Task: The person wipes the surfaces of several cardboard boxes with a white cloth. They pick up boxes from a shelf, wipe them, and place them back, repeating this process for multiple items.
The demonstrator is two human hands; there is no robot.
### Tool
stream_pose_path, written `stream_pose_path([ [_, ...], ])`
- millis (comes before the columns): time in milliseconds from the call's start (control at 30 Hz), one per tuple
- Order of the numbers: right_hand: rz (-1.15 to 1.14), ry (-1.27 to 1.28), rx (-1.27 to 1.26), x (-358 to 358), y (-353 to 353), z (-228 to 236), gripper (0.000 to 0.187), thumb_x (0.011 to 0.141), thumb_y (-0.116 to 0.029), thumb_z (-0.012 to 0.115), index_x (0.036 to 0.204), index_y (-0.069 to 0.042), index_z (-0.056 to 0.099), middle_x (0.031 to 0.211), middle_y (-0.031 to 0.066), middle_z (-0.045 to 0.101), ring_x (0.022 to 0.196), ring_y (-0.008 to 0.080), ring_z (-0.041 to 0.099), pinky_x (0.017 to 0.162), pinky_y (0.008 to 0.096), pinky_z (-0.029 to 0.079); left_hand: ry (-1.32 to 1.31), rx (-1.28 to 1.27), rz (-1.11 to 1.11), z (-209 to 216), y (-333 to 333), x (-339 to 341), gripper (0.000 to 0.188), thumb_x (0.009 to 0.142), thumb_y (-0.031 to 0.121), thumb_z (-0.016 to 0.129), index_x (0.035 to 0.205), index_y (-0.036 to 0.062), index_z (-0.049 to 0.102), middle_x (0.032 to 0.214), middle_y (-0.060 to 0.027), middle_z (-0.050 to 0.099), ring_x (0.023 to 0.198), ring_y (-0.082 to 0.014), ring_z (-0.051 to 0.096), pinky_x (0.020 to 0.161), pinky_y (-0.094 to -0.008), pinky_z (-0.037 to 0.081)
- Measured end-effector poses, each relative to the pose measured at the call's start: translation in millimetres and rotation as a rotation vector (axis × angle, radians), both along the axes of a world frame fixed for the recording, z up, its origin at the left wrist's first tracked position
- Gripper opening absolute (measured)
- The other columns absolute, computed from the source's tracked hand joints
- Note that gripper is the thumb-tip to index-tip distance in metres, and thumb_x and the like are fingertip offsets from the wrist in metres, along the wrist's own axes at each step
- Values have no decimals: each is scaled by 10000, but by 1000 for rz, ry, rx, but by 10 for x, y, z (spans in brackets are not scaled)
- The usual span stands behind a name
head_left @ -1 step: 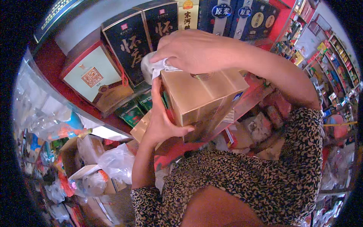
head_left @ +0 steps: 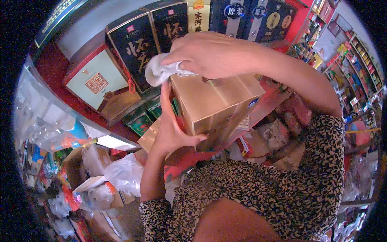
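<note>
A gold cardboard box is tilted up in front of me, one closed face toward me. My left hand grips its left side, thumb over the near edge and fingers reaching up along the side. Bunched under the fingers of my right hand is a white cloth, pressed to the box's far left corner. The right forearm crosses above the far edge of the box. The underside of the box is hidden.
Tall black boxes stand on the shelf behind, beside a pale box with a red edge. At lower left are an open carton and a clear plastic bag. Stocked shelves line the right.
The loose part of the white cloth has spread out to the left of the box corner. Both hands and the gold box stay almost where they were.
</note>
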State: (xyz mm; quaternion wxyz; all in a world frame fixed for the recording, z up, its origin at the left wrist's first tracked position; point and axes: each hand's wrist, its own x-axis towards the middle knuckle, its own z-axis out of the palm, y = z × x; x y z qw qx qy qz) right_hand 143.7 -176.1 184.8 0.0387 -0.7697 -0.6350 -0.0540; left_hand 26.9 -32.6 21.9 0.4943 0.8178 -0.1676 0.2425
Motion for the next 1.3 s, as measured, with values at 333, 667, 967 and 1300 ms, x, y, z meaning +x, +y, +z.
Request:
stream_pose_path([
  [333, -467, -527, -376, 479, -1163, 235, 179, 845, -137, 552, 942, -15, 642, 860, 187, 642, 820, 358, 639, 739, 442, 517, -42, -68, -34, 89, -112, -27, 1493, 438, 445, 901, 1484, -4, -63, 1524, -205, 163, 1408, -329, 216, 1152, -426, 198],
  [667, 200, 126, 322, 88, -660, -400, 372, 858, -18, 497, 1204, -95, 608, 1164, 146, 597, 1102, 320, 560, 961, 401, 431, -3, -89, -180, -7, -77, -4, 1453, 489, 544, 878, 1475, -7, -37, 1479, -179, 233, 1349, -293, 328, 1104, -418, 293],
  [967, 101, 324, 70, -252, -1967, 109, 306, 857, -66, 512, 1123, -94, 660, 1101, 148, 609, 1049, 301, 580, 919, 396, 443, -58, 7, 38, -33, -235, 44, 1478, 478, 583, 865, 1490, 7, -45, 1500, -180, 200, 1354, -290, 311, 1098, -433, 289],
  [1300, 216, 48, 533, -454, -1014, -563, 247, 818, -133, 545, 1045, -107, 639, 1066, 113, 625, 1013, 327, 589, 828, 401, 490, 411, 173, 71, -585, 328, 27, 866, 583, 432, 857, 1217, -64, 538, 1111, -136, 619, 1044, -221, 577, 952, -353, 436],
])
